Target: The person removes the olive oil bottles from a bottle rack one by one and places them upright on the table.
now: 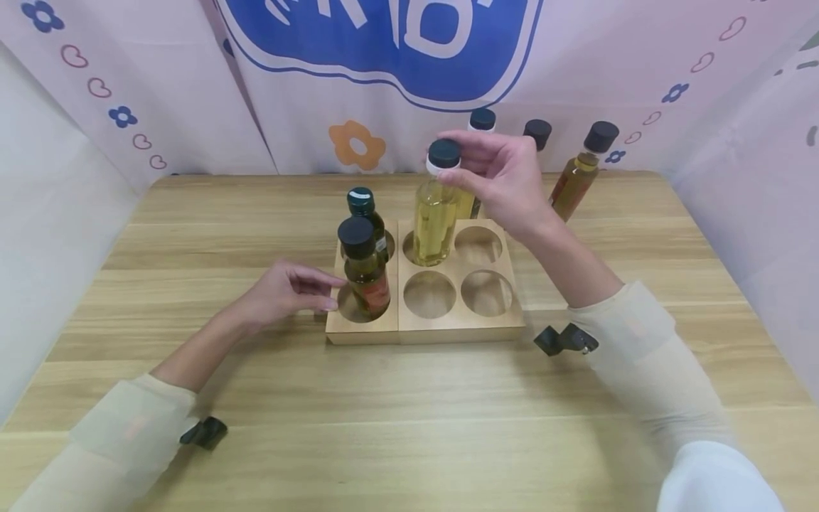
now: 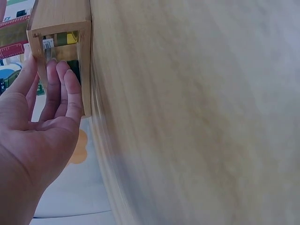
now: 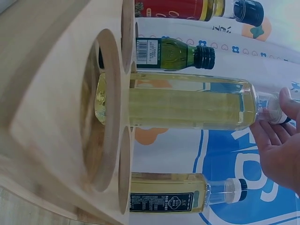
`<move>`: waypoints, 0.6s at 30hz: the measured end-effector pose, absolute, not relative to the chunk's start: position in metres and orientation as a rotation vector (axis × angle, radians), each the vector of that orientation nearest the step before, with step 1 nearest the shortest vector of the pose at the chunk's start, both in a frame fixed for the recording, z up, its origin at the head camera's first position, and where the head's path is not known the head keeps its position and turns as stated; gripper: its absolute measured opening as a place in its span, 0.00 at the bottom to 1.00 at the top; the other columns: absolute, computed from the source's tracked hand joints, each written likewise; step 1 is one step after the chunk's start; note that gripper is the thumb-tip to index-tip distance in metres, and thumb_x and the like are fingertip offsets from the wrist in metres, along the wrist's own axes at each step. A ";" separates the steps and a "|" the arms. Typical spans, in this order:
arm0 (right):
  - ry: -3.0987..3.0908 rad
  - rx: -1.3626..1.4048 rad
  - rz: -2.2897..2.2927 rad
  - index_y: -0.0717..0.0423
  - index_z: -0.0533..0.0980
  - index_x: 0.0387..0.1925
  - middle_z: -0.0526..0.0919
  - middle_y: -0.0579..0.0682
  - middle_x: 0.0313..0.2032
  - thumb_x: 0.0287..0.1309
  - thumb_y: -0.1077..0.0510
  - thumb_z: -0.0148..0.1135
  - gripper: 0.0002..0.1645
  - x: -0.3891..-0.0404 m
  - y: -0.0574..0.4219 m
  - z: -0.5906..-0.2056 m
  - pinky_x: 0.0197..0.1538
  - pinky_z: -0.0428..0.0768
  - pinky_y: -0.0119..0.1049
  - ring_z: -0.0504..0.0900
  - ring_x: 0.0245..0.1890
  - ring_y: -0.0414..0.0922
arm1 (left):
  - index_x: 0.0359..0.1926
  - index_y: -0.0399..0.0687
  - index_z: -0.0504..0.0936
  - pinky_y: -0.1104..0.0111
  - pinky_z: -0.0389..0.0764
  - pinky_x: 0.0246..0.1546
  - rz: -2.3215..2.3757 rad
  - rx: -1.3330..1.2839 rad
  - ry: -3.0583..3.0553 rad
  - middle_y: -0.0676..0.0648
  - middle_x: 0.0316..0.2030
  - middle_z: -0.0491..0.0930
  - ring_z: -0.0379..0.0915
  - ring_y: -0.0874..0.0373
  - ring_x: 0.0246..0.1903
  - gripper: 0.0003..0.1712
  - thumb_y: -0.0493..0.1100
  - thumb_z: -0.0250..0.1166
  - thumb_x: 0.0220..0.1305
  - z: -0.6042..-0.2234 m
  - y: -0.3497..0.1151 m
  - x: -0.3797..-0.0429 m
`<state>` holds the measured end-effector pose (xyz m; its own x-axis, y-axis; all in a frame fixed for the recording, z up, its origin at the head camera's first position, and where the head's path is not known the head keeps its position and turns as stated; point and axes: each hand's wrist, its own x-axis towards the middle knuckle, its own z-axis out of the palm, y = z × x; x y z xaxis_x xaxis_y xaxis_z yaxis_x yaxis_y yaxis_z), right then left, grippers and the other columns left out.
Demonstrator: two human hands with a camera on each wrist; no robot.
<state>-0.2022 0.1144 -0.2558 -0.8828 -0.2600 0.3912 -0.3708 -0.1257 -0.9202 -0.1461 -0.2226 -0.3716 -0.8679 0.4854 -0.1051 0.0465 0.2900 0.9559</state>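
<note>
My right hand [image 1: 505, 178] pinches the neck of a clear bottle of pale yellow oil [image 1: 435, 224], just under its dark cap. The bottle stands upright, its base at the back middle hole of a wooden bottle rack [image 1: 461, 334]. In the right wrist view, its lower end shows through the rack's opening. At the rack's left end, my left hand [image 1: 286, 293] holds the edge, with fingers at the open side in the left wrist view. Close to it, a black-capped oil bottle with a red label [image 1: 372, 288] sits in the front left hole, a dark green bottle [image 1: 362, 203] behind.
Behind the rack stand another pale oil bottle [image 1: 483, 119], a black-capped bottle [image 1: 537, 132] mostly hidden by my right hand, and a dark oil bottle [image 1: 578, 178]. A printed cloth [image 1: 294, 135] hangs along the table's back edge.
</note>
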 end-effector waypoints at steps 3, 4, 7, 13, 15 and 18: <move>-1.999 0.749 2.152 0.74 0.81 0.53 0.89 0.60 0.46 0.55 0.80 0.69 0.22 -0.202 0.114 -0.254 0.51 0.87 0.37 0.90 0.46 0.46 | 0.54 0.24 0.82 0.67 0.88 0.39 1.594 0.472 2.197 0.42 0.38 0.88 0.85 0.60 0.34 0.20 0.27 0.72 0.61 -0.371 -0.223 -0.146; -1.993 0.752 2.141 0.74 0.81 0.53 0.89 0.60 0.46 0.55 0.80 0.69 0.22 -0.202 0.114 -0.254 0.51 0.87 0.38 0.90 0.46 0.46 | 0.54 0.24 0.83 0.68 0.88 0.38 1.591 0.471 2.199 0.43 0.37 0.88 0.85 0.60 0.34 0.20 0.27 0.72 0.61 -0.371 -0.223 -0.146; -1.976 0.735 2.149 0.75 0.81 0.53 0.89 0.60 0.46 0.54 0.80 0.69 0.22 -0.202 0.115 -0.251 0.52 0.87 0.38 0.90 0.46 0.46 | 0.54 0.24 0.82 0.67 0.88 0.38 1.593 0.471 2.199 0.44 0.37 0.88 0.85 0.60 0.34 0.20 0.27 0.72 0.61 -0.371 -0.223 -0.146; -1.954 0.728 2.148 0.73 0.81 0.53 0.89 0.61 0.47 0.55 0.80 0.69 0.21 -0.202 0.115 -0.249 0.54 0.86 0.38 0.90 0.47 0.46 | 0.54 0.23 0.82 0.67 0.88 0.39 1.601 0.477 2.194 0.43 0.37 0.88 0.85 0.60 0.35 0.20 0.27 0.72 0.61 -0.371 -0.223 -0.146; -1.944 0.742 2.136 0.73 0.81 0.53 0.88 0.61 0.47 0.56 0.80 0.68 0.21 -0.202 0.115 -0.249 0.53 0.86 0.38 0.90 0.47 0.47 | 0.54 0.23 0.82 0.67 0.88 0.39 1.601 0.479 2.194 0.42 0.38 0.88 0.85 0.60 0.35 0.20 0.27 0.72 0.61 -0.371 -0.223 -0.146; -1.928 0.741 2.124 0.73 0.82 0.52 0.89 0.61 0.46 0.56 0.80 0.68 0.21 -0.203 0.115 -0.249 0.51 0.87 0.37 0.90 0.46 0.47 | 0.54 0.23 0.82 0.67 0.89 0.40 1.605 0.479 2.186 0.40 0.39 0.89 0.86 0.60 0.35 0.20 0.26 0.72 0.61 -0.372 -0.223 -0.146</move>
<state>-0.2028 0.1153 -0.2488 -0.8597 -0.1953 0.4719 -0.4508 -0.1439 -0.8809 -0.1460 -0.2227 -0.3716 -0.8675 0.4863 -0.1045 0.0457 0.2872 0.9568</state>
